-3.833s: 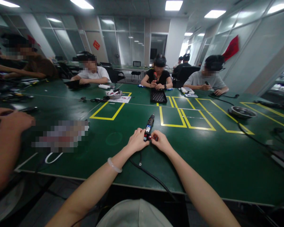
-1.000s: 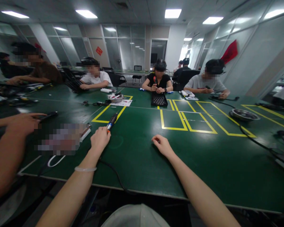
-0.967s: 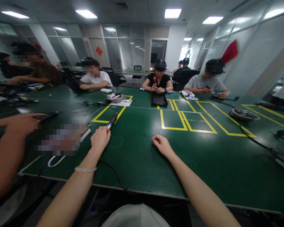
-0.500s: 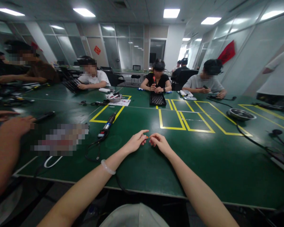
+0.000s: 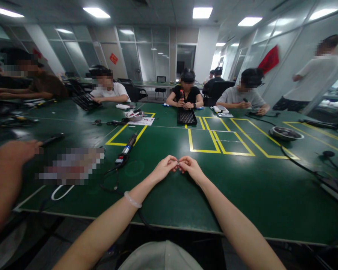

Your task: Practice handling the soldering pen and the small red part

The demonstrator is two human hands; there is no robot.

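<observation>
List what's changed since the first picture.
The left hand moved the corded electric screwdriver leftward, let it go on the table and came back to the right hand. Anything pinched is too small to tell. A standing person appeared at right. Black tray stayed put.

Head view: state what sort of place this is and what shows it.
Probably an office room used as a shared workshop: a large green table marked with yellow tape outlines, a corded screwdriver-like tool lying on it, and glass partitions behind.

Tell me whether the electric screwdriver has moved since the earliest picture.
Yes, to the left: the electric screwdriver, then held right of the leftmost yellow tape outline, now lies across that outline's near right corner.
</observation>
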